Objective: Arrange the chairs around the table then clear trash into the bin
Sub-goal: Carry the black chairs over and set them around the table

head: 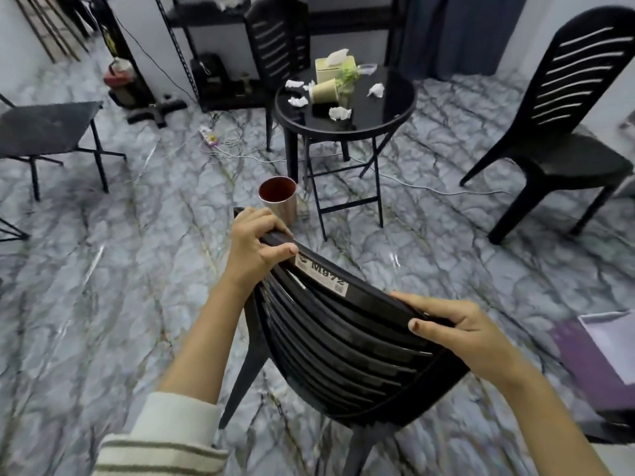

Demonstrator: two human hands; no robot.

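Observation:
I hold a black slatted chair (336, 352) by the top of its backrest, close in front of me. My left hand (256, 245) grips the left end of the top rail and my right hand (460, 324) grips the right end. Ahead stands a round black table (395, 115) with crumpled tissues (340, 113), a tipped paper cup (324, 91) and a tissue box (335, 65) on it. A second black chair (278, 46) stands behind the table and a third (563, 125) to its right. A copper bin (280, 201) sits on the floor beside the table's legs.
A black folding side table (48, 127) stands at the left. Cables and a power strip (209, 135) lie on the marble floor behind the bin. Black shelving (206, 46) lines the back wall. A purple box (601, 355) lies at the right edge.

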